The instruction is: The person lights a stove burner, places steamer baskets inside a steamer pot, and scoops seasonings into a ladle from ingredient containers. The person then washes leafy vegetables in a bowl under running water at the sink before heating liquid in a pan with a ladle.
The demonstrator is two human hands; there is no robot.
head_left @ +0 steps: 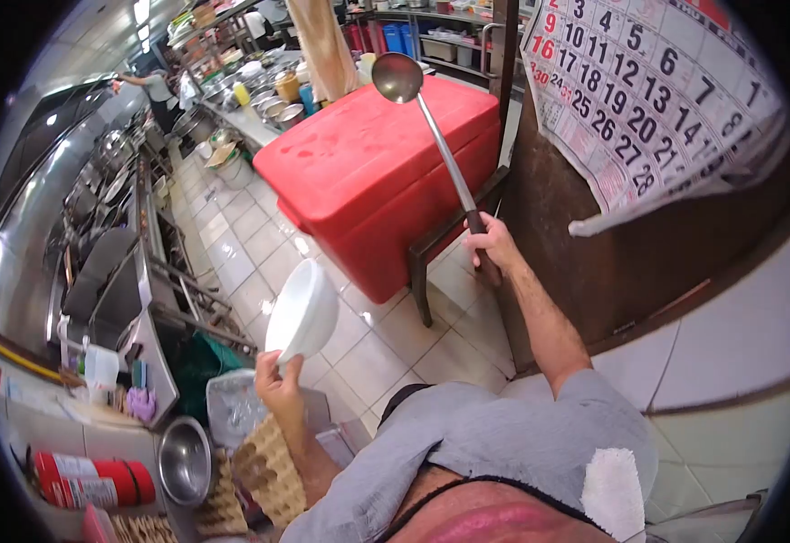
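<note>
My right hand (493, 246) is closed around the dark handle of a long metal ladle (440, 136). The ladle's round bowl points up and away, in front of the lid of a big red cooler box (368, 172). A white bowl (302, 312) is pinched at its lower rim by my left hand (280, 385); it is tilted, its opening turned to the left. Tiled floor lies behind the bowl. Part of my left fingers is hidden by the bowl.
A calendar (630, 100) hangs on a brown panel at right. Egg trays (268, 466), a steel bowl (185, 460) and a fire extinguisher (94, 480) are at lower left. Stoves line the left; a person (155, 89) stands far back near a counter of pots.
</note>
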